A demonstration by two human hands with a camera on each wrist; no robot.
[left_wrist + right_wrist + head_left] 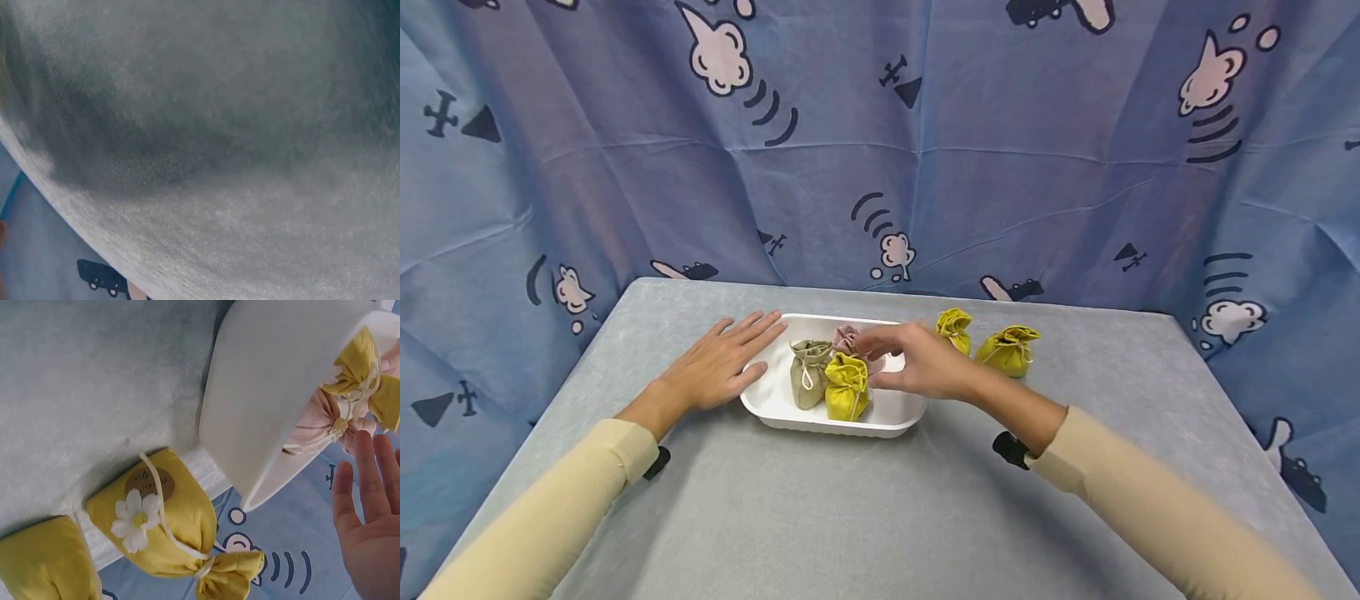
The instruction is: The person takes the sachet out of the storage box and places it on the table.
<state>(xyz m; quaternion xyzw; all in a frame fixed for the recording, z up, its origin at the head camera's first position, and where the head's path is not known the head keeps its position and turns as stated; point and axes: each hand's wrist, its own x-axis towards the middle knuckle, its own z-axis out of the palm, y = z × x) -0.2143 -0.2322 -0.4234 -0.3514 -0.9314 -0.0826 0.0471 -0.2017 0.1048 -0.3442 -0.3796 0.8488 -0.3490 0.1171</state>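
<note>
A white tray (820, 427) stands on the table. In it are an olive drawstring pouch (808, 379), a yellow pouch (847, 396) and, behind them, a pink pouch (844, 338), partly hidden. My left hand (718, 367) rests at the tray's left rim with fingers spread. Over the tray's right side is my right hand (921, 362), thumb and fingers apart, beside the yellow and pink pouches. From the right wrist, those fingers (372, 494) look extended, close to a pink pouch (319, 419) and a yellow pouch top (356, 369). No grasp is visible there.
Two more yellow pouches lie outside the tray on the right: one (954, 327) behind my right hand, another (1009, 350) farther right. A flower and round label show on one pouch (153, 515). The grey table (760, 517) ends at a blue patterned curtain (850, 192).
</note>
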